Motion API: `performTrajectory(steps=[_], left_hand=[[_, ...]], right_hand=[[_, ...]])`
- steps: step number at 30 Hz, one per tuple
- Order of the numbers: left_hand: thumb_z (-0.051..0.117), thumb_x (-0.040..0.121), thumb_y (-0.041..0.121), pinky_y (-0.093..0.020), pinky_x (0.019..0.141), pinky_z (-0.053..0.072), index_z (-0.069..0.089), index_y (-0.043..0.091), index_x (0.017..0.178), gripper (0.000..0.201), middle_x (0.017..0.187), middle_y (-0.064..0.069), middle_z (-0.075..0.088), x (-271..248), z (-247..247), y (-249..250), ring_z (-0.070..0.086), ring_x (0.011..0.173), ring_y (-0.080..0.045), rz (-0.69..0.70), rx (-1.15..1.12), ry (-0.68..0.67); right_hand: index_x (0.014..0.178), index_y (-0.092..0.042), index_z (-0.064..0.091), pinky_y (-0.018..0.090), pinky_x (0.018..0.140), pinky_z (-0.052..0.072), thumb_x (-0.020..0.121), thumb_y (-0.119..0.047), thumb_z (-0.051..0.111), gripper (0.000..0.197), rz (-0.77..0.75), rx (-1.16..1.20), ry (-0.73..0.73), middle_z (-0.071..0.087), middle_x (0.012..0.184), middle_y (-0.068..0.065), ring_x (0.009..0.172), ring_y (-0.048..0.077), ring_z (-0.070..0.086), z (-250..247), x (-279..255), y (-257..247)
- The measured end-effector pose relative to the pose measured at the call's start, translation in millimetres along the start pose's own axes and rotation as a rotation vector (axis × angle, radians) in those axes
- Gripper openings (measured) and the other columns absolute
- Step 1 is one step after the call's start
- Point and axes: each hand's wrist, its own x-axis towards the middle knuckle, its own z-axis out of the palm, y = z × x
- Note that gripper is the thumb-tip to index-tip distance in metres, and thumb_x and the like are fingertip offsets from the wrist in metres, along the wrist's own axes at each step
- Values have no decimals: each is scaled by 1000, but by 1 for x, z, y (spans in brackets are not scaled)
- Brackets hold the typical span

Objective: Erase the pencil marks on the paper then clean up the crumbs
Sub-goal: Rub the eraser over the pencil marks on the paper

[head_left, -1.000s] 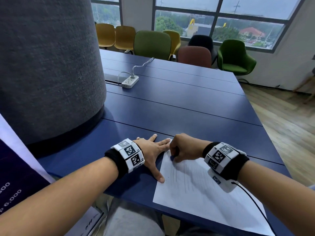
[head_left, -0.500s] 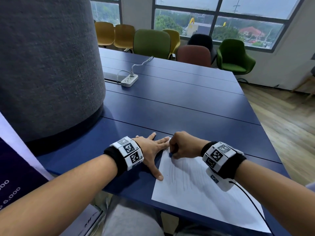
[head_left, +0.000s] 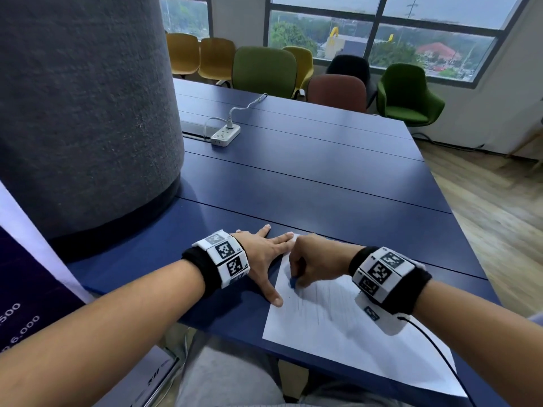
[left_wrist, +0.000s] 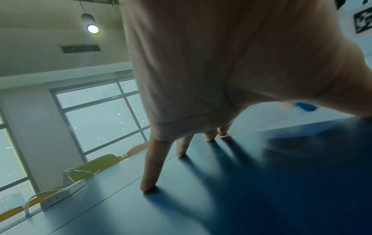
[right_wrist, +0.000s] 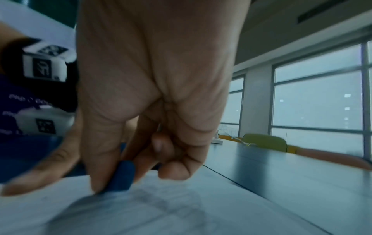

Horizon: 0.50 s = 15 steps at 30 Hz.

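Note:
A white sheet of paper (head_left: 346,327) with faint pencil lines lies at the near edge of the dark blue table (head_left: 308,177). My right hand (head_left: 311,259) pinches a small blue eraser (head_left: 293,282) between thumb and fingers and presses it on the sheet near its left edge. The right wrist view shows the eraser (right_wrist: 120,176) upright on the paper (right_wrist: 161,211). My left hand (head_left: 264,254) lies flat with spread fingers, its thumb and index finger on the paper's left edge. From the left wrist view the spread fingers (left_wrist: 153,162) touch the table and the eraser (left_wrist: 305,106) shows far right.
A large grey felt-covered column (head_left: 82,113) stands on the table's left. A white power strip (head_left: 225,136) with a cable lies at mid-table. Coloured chairs (head_left: 264,70) line the far side under windows. Wooden floor (head_left: 493,201) lies right of the table.
My right hand has slid the eraser toward me along the paper's left side, from its top corner to a spot further down. The left hand stays flat in place.

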Motion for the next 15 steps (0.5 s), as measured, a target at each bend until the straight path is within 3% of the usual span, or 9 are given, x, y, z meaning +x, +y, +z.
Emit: performTrajectory(steps=[3,7,11,15], left_hand=[[75,56,79,-72,111,10,-13,44,153,136,157,31,-22,1,2,-1,-18,150,-26,0,-3,6],[75,57,78,-70,113,11,-11,43,154,134,157,30,-21,0,1,0,-18,150,-25,-9,3,1],[75,56,79,-70,112,12,-12,44,153,135,157,31,-21,1,1,-1,-18,150,-24,-6,-1,1],[73,55,81,-70,112,15,-12,43,154,136,155,33,-23,2,1,0,-19,150,-23,-18,19,-5]], right_hand=[[84,-9,72,5,49,37,76,-18,79,14,10,20,60,57,67,-15,58,-3,50,4,-2,0],[86,-11,73,3,52,40,75,-17,80,14,-43,43,-99,58,65,-17,52,-10,52,7,-9,-7],[87,-10,73,2,50,38,76,-17,79,14,-11,49,-15,57,66,-15,53,-7,52,5,-9,-6],[88,-12,74,5,52,39,76,-17,78,13,-67,43,-146,59,66,-16,52,-6,53,12,-14,-13]])
